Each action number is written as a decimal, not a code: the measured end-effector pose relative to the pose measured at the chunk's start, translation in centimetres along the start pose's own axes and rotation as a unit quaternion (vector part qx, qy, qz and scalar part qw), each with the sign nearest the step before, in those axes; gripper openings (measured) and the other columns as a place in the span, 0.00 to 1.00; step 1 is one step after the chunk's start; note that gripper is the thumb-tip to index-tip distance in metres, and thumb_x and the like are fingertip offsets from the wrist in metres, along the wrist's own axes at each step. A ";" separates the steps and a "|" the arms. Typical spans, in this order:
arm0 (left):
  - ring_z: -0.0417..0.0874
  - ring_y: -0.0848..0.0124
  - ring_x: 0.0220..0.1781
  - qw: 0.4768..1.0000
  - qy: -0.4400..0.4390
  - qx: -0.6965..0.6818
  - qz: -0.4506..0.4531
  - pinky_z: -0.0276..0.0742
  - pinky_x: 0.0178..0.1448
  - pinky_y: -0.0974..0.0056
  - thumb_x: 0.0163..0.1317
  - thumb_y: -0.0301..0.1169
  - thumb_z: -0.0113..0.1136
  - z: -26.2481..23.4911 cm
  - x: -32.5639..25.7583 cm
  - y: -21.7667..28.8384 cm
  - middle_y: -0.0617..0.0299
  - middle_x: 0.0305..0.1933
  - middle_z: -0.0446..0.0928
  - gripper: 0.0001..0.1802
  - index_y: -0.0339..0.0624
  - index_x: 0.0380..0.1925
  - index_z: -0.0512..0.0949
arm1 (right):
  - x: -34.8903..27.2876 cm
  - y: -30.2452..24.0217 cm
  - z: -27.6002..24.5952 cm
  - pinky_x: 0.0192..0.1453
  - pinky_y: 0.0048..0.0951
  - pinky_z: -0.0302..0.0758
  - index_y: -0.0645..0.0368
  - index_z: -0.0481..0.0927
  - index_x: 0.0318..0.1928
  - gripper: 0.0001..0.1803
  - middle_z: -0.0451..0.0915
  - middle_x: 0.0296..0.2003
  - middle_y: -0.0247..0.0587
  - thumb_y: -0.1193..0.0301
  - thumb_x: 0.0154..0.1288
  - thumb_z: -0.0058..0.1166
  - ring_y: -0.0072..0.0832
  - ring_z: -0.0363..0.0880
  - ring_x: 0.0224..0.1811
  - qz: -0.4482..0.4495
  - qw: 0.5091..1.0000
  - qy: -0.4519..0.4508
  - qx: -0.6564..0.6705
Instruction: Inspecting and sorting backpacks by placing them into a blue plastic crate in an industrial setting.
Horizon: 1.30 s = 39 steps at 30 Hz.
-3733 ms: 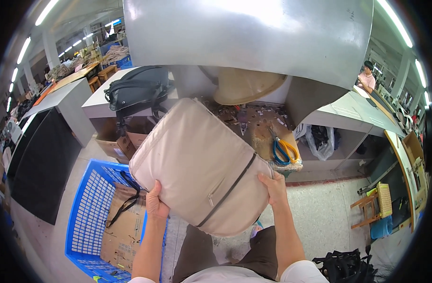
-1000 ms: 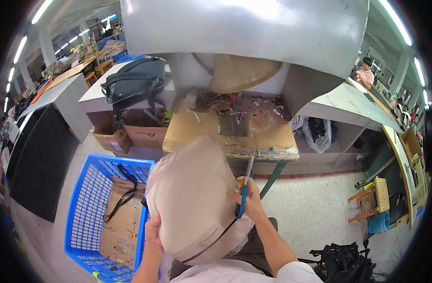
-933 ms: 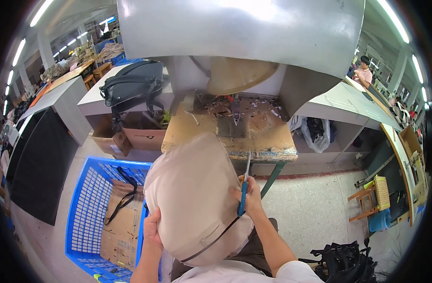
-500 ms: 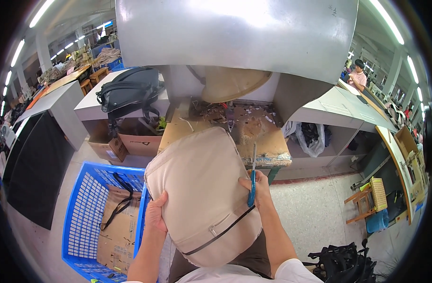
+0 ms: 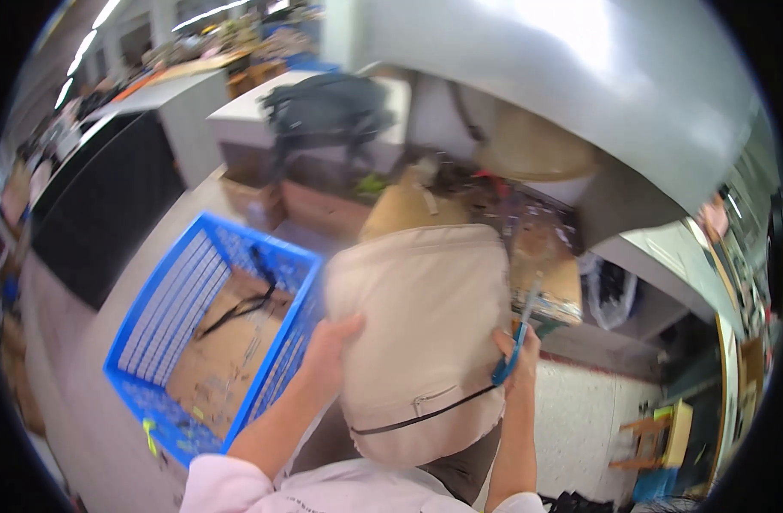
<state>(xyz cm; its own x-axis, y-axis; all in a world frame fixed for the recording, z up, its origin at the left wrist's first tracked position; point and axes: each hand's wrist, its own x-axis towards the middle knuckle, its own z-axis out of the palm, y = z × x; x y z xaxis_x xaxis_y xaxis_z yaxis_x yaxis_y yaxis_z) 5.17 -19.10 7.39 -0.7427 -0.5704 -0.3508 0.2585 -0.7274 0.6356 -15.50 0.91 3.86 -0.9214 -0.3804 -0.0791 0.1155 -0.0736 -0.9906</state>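
Observation:
A beige fabric bag panel (image 5: 421,325), with a short zipper and a thin black strip across its lower part, is held up in front of me. My left hand (image 5: 331,346) grips its left edge, the thumb lying on the front face. At the opposite edge, my right hand (image 5: 523,359) is closed around blue-handled scissors (image 5: 508,365) while also touching the panel's side. The scissor blades point up and away from me. The fingers behind the panel are hidden.
To my left stands a blue plastic basket (image 5: 308,286) with cardboard and a black strap inside. Ahead, a worn wooden bench (image 5: 390,221) holds scraps beneath a large metal hood (image 5: 579,77). A dark backpack (image 5: 327,111) lies on the far-left table. A wooden stool (image 5: 678,432) stands right.
My view has swung left, blurring the surroundings, so the basket and bench sit farther right in the picture. Both hands keep their hold on the panel, which is now more upright.

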 end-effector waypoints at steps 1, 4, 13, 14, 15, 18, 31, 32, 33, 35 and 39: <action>0.79 0.60 0.41 0.999 0.026 -0.015 0.015 0.77 0.45 0.56 0.53 0.27 0.56 -0.7 -0.4 0.1 0.49 0.43 0.75 0.18 0.32 0.45 0.70 | -0.9 -0.1 0.6 0.35 0.18 0.70 0.64 0.69 0.42 0.21 0.70 0.31 0.32 0.81 0.44 0.60 0.19 0.71 0.29 0.011 0.999 -0.030 -0.008; 0.77 0.65 0.41 0.999 0.016 0.004 0.046 0.72 0.48 0.62 0.50 0.28 0.56 -3.0 -1.3 0.0 0.54 0.42 0.75 0.20 0.32 0.45 0.70 | -2.7 0.4 2.6 0.32 0.17 0.65 0.61 0.71 0.38 0.18 0.71 0.27 0.28 0.77 0.44 0.61 0.17 0.69 0.28 -0.036 0.999 -0.004 -0.014; 0.53 0.51 0.64 0.734 0.300 0.541 0.281 0.47 0.66 0.55 0.53 0.46 0.57 -9.1 -5.0 -2.9 0.35 0.61 0.51 0.48 0.21 0.58 0.44 | -8.4 1.1 8.6 0.40 0.30 0.71 0.66 0.66 0.48 0.25 0.73 0.38 0.40 0.77 0.48 0.58 0.33 0.74 0.35 -0.364 0.907 -0.072 -0.197; 0.53 0.51 0.64 0.732 0.317 0.536 0.276 0.47 0.66 0.55 0.53 0.46 0.57 -8.2 -6.3 -3.1 0.35 0.61 0.51 0.48 0.21 0.58 0.44 | -9.4 1.4 9.5 0.40 0.30 0.71 0.66 0.66 0.48 0.25 0.73 0.38 0.40 0.77 0.48 0.58 0.33 0.74 0.35 -0.361 0.907 -0.090 -0.195; 0.52 0.51 0.65 0.783 0.241 0.502 0.276 0.48 0.66 0.57 0.51 0.48 0.59 -6.8 -7.5 -3.4 0.34 0.61 0.51 0.50 0.20 0.58 0.43 | -10.6 1.8 10.3 0.39 0.32 0.71 0.65 0.67 0.48 0.26 0.73 0.37 0.43 0.76 0.46 0.59 0.35 0.74 0.33 -0.385 0.880 -0.120 -0.251; 0.55 0.52 0.64 0.876 0.175 0.380 0.239 0.52 0.64 0.59 0.49 0.50 0.61 -6.0 -8.6 -4.8 0.35 0.59 0.54 0.52 0.20 0.57 0.45 | -13.3 2.5 13.1 0.35 0.34 0.71 0.65 0.68 0.48 0.30 0.74 0.33 0.47 0.74 0.40 0.61 0.39 0.74 0.29 -0.471 0.803 -0.225 -0.289; 0.77 0.68 0.29 0.891 0.350 -0.059 0.283 0.74 0.33 0.64 0.43 0.19 0.56 -16.2 -11.9 -1.1 0.59 0.26 0.74 0.08 0.32 0.26 0.73 | -20.7 2.5 20.6 0.44 0.31 0.74 0.66 0.64 0.50 0.30 0.77 0.33 0.47 0.82 0.42 0.58 0.35 0.78 0.37 -0.207 0.767 -0.607 0.011; 0.78 0.68 0.31 0.882 0.355 -0.078 0.301 0.75 0.36 0.63 0.43 0.18 0.56 -17.9 -12.3 -0.3 0.57 0.28 0.75 0.10 0.31 0.30 0.73 | -21.0 1.2 20.8 0.39 0.30 0.76 0.66 0.62 0.52 0.29 0.77 0.31 0.44 0.82 0.47 0.55 0.35 0.78 0.35 -0.188 0.776 -0.598 0.070; 0.77 0.67 0.33 0.869 0.373 -0.094 0.312 0.74 0.38 0.63 0.44 0.18 0.55 -18.9 -12.9 1.3 0.56 0.31 0.75 0.13 0.31 0.33 0.73 | -21.2 -0.2 20.3 0.36 0.28 0.76 0.65 0.61 0.52 0.29 0.76 0.29 0.44 0.81 0.46 0.56 0.34 0.78 0.34 -0.065 0.825 -0.550 0.110; 0.77 0.67 0.37 0.856 0.380 -0.095 0.339 0.74 0.42 0.64 0.46 0.18 0.54 -20.9 -14.8 4.9 0.55 0.36 0.75 0.16 0.32 0.39 0.72 | -19.9 -1.5 19.9 0.30 0.24 0.74 0.66 0.61 0.51 0.29 0.74 0.26 0.41 0.81 0.45 0.55 0.30 0.77 0.29 0.009 0.863 -0.483 0.147; 0.78 0.66 0.39 0.831 0.397 0.003 0.389 0.75 0.44 0.64 0.51 0.22 0.53 -24.1 -19.7 12.0 0.55 0.40 0.76 0.16 0.33 0.43 0.72 | -14.7 -1.6 17.7 0.29 0.21 0.72 0.67 0.60 0.52 0.29 0.70 0.22 0.38 0.78 0.46 0.51 0.23 0.70 0.21 -0.077 0.929 -0.359 0.049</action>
<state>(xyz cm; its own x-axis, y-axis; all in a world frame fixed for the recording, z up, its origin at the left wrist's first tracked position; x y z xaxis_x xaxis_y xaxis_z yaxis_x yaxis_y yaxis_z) 37.80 -25.86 5.33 0.2897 -0.9415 -0.1723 0.4646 -0.0191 0.8853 4.43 -9.74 8.54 -0.4494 -0.8723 0.1926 0.0681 -0.2484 -0.9663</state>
